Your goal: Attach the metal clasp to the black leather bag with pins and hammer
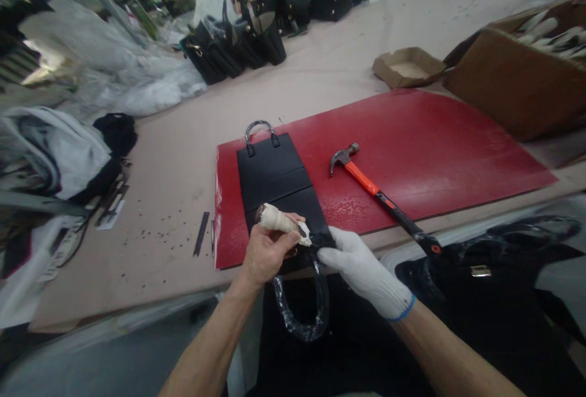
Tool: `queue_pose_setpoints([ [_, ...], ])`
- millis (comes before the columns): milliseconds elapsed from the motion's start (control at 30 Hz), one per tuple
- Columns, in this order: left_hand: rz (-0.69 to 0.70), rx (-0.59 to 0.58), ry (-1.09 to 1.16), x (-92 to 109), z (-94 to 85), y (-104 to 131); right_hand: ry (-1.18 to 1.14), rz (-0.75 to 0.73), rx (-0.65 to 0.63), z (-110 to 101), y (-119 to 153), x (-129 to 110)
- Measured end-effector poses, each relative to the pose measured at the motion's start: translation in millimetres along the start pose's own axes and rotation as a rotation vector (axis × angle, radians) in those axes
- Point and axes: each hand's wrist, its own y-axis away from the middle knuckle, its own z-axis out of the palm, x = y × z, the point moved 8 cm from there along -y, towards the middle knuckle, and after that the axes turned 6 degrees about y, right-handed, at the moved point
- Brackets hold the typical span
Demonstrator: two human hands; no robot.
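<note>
The black bag piece (279,165) lies flat along the left end of the red board (439,140), reaching from near the board's far left corner down to its near edge. Its surface is smooth and dark, with straight sides and a crease or seam running across the middle. At its far end stands a looped handle (260,122) in crinkled clear wrap, fixed by two dark tabs. A second wrapped handle (304,331), glossy with highlights, hangs past the tabletop's near edge towards me.

My gloved right hand (359,265) grips the piece by its near right side, thumb on top. My bare left hand (270,253) is closed around a wrapped tool (279,220), bound in cream tape, its ragged pale end close over the piece; I cannot tell whether they touch.

To the right, a claw hammer (366,180) rests on the board, its handle crossing the near edge. Left of the board's left edge, a dark strip (200,234) and scattered black specks lie on the tabletop (165,171).
</note>
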Motion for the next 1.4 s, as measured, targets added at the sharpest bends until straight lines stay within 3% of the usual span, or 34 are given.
queue_pose_setpoints([
  [167, -0.008, -0.015, -0.113, 20.0, 0.8, -38.9, 0.223, -0.005, -0.027, -8.6, -30.5, -32.5],
  [300, -0.022, -0.012, -0.211, 14.8, -4.2, -66.6, 0.544, 0.112, 0.040, -13.2, -55.2, -33.0],
  [433, -0.037, 0.000, -0.193, -7.3, -9.2, -70.6, 0.804, 0.135, 0.143, -22.9, -55.3, -35.0],
  [600, -0.021, 0.014, -0.180, -21.4, -12.6, -61.8, 1.125, 0.172, 0.214, -45.1, -31.8, -44.9],
  [667, -0.006, 0.013, -0.189, -21.1, -12.7, -60.0, 1.227, 0.158, 0.332, -61.9, -19.3, -54.2],
  [800, 0.056, -0.006, -0.228, -15.9, -9.3, -56.3, 1.336, -0.006, 0.694, -99.1, 10.2, -82.7],
  [867, 0.107, -0.004, -0.262, -12.0, -7.1, -53.8, 1.449, -0.058, 0.776, -111.7, 19.1, -90.4],
  [1033, 0.193, 0.016, -0.327, -6.7, -1.3, -49.2, 1.687, 0.053, 0.683, -128.8, 17.0, -78.2],
  [1400, 0.215, -0.011, -0.479, -6.8, 5.3, -49.1, 1.753, 0.352, 0.422, -122.4, 8.9, -65.6],
])
